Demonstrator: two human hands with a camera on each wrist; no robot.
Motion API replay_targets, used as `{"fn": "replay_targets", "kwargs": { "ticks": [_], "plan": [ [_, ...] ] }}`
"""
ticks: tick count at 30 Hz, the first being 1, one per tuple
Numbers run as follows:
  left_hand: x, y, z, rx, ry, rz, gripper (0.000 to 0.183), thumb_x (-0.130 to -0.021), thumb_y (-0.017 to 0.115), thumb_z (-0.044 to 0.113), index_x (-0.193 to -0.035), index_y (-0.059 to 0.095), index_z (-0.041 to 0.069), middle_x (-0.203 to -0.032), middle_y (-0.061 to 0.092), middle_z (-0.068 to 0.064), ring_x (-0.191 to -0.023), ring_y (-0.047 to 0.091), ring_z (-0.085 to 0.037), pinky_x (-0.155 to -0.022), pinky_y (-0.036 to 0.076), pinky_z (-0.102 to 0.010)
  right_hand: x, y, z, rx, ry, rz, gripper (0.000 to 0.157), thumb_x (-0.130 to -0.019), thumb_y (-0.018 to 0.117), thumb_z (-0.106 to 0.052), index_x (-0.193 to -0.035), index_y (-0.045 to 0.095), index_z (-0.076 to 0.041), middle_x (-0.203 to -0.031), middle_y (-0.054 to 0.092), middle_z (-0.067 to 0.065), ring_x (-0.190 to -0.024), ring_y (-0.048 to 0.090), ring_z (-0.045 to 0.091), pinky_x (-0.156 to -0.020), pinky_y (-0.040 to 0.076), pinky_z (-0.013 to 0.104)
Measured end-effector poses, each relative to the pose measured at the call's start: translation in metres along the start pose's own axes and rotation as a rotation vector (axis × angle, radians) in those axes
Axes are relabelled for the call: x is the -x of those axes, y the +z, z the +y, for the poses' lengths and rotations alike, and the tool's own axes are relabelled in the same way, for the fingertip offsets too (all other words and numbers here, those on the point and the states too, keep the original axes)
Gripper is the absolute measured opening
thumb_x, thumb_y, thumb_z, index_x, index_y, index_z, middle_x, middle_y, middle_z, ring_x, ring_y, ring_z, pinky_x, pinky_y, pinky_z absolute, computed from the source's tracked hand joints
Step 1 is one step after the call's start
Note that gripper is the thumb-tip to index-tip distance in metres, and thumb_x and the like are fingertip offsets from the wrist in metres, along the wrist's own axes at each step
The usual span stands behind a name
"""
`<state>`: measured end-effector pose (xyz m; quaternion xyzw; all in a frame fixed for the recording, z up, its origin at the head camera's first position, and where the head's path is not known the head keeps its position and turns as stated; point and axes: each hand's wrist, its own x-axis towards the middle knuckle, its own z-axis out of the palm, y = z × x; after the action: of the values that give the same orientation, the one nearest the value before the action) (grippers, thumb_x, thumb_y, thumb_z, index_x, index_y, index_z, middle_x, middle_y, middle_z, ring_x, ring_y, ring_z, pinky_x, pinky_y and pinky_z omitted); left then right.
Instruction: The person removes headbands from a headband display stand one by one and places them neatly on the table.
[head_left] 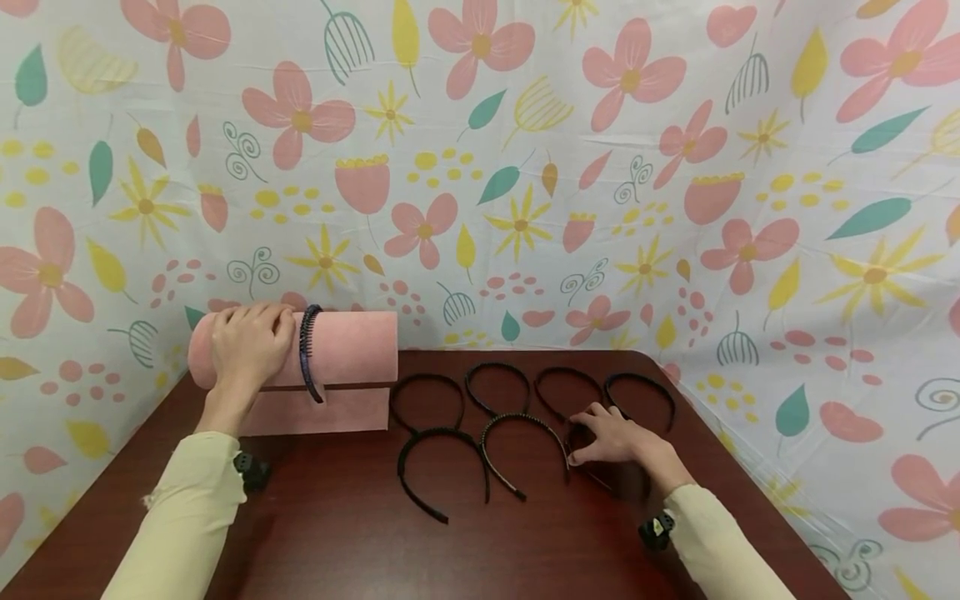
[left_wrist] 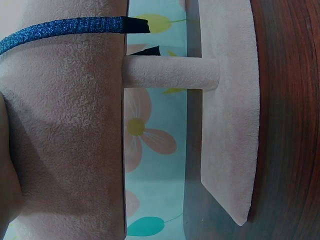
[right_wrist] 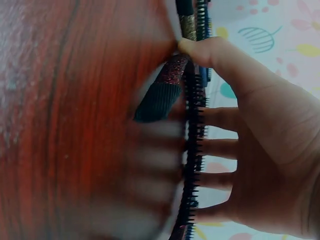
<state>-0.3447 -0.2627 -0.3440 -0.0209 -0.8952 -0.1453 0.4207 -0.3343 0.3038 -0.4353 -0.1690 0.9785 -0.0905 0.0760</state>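
A pink plush headband stand [head_left: 360, 346], a horizontal cylinder on a flat base, is at the left of the table. My left hand [head_left: 251, 342] lies over its left end, fingers bent over the top. Just right of that hand, a glittery blue toothed headband [head_left: 307, 350] sits around the cylinder; the left wrist view shows its ends [left_wrist: 135, 25] hanging below. On the table's right side, my right hand [head_left: 615, 437] grips a dark toothed headband with a red glitter end [right_wrist: 172, 70]. Its thumb is near that end and its fingers are at the teeth; part of the band is hidden.
Several dark headbands lie on the brown table [head_left: 337, 533] in two rows, among them a plain black one [head_left: 405, 479] and a gold-toned one [head_left: 498, 471]. Another headband [head_left: 667, 392] lies just behind my right hand. A flower-patterned cloth [head_left: 465, 325] hangs behind the table.
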Motion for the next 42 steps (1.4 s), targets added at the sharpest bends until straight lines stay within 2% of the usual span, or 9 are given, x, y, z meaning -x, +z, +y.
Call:
{"fn": "replay_targets", "kwargs": {
  "ticks": [8, 12, 22, 27, 32, 37, 42],
  "plan": [
    [0.001, 0.0, 0.001, 0.011, -0.012, -0.013, 0.041, -0.103, 0.042, 0.031, -0.109, 0.074, 0.007, -0.114, 0.071, -0.016, -0.111, 0.063, -0.038, -0.107, 0.037, -0.053, -0.006, 0.003, 0.014, -0.063, -0.058, 0.038, 0.079, -0.085, 0.064, -0.064, -0.145, 0.05, -0.015, -0.146, 0.042, 0.017, -0.132, 0.039, 0.047, -0.099, 0.034, 0.074],
    [0.0, -0.001, 0.002, 0.016, -0.02, -0.014, 0.041, -0.103, 0.042, 0.032, -0.109, 0.074, 0.006, -0.115, 0.072, -0.016, -0.111, 0.063, -0.037, -0.107, 0.037, -0.053, -0.008, -0.006, 0.008, -0.058, -0.114, 0.106, 0.074, -0.089, 0.059, -0.064, -0.144, 0.052, -0.014, -0.145, 0.045, 0.017, -0.132, 0.041, 0.046, -0.1, 0.033, 0.075],
    [0.0, 0.0, 0.0, 0.011, 0.0, 0.039, 0.038, -0.101, 0.044, 0.029, -0.105, 0.074, 0.006, -0.111, 0.073, -0.015, -0.106, 0.065, -0.037, -0.105, 0.039, -0.053, -0.024, -0.028, -0.046, -0.062, -0.29, 0.26, 0.056, -0.094, 0.061, -0.051, -0.136, 0.06, -0.015, -0.135, 0.057, 0.007, -0.128, 0.049, 0.033, -0.099, 0.046, 0.056],
    [0.0, 0.001, 0.0, 0.013, 0.003, 0.033, 0.039, -0.102, 0.044, 0.03, -0.106, 0.074, 0.007, -0.112, 0.073, -0.015, -0.107, 0.064, -0.037, -0.105, 0.039, -0.053, -0.033, -0.035, -0.077, -0.045, -0.353, 0.316, 0.048, -0.095, 0.061, -0.048, -0.134, 0.061, -0.019, -0.133, 0.06, 0.004, -0.126, 0.052, 0.03, -0.099, 0.048, 0.052],
    [-0.001, 0.0, 0.0, 0.027, -0.008, 0.011, 0.038, -0.101, 0.046, 0.032, -0.107, 0.075, 0.008, -0.114, 0.072, -0.015, -0.11, 0.064, -0.037, -0.106, 0.037, -0.053, -0.038, -0.042, -0.105, -0.043, -0.415, 0.331, 0.045, -0.096, 0.062, -0.044, -0.133, 0.063, -0.018, -0.129, 0.063, 0.003, -0.123, 0.054, 0.027, -0.097, 0.05, 0.05],
    [-0.002, 0.001, 0.001, 0.024, -0.012, -0.002, 0.038, -0.099, 0.05, 0.038, -0.106, 0.075, 0.011, -0.112, 0.073, -0.014, -0.109, 0.064, -0.036, -0.107, 0.037, -0.052, -0.044, -0.051, -0.128, -0.032, -0.45, 0.32, 0.043, -0.096, 0.062, -0.043, -0.133, 0.062, -0.02, -0.129, 0.063, 0.001, -0.127, 0.053, 0.025, -0.104, 0.046, 0.048],
    [-0.002, 0.001, 0.0, 0.014, -0.002, 0.014, 0.038, -0.096, 0.054, 0.042, -0.104, 0.076, 0.012, -0.109, 0.074, -0.013, -0.107, 0.065, -0.034, -0.105, 0.038, -0.052, -0.051, -0.062, -0.148, 0.018, -0.508, 0.344, 0.04, -0.097, 0.061, -0.041, -0.132, 0.062, -0.021, -0.127, 0.063, 0.0, -0.121, 0.057, 0.023, -0.103, 0.047, 0.044]
  ]
}}
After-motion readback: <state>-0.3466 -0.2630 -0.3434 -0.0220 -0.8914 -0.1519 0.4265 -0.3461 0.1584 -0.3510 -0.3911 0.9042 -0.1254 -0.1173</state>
